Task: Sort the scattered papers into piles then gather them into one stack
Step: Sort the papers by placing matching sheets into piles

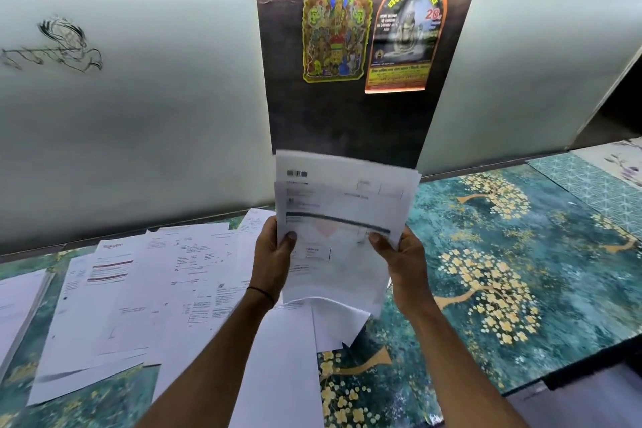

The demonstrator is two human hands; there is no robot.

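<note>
A bundle of white printed papers [342, 205] stands upright in the air above the table, its sheets uneven at the top. My left hand [272, 255] grips its left edge with the thumb on the front sheet. My right hand [404, 259] grips the right edge the same way. Several more printed sheets [153, 292] lie overlapping and scattered flat on the table to the left. Blank white sheets [288, 358] lie under my left forearm, partly hidden by it.
The table [503, 254] has a teal cover with gold tree patterns. A white panel wall [139, 115] rises behind it, with two coloured posters [371, 35] on a dark strip. Another white stack [17, 309] lies at the far left edge.
</note>
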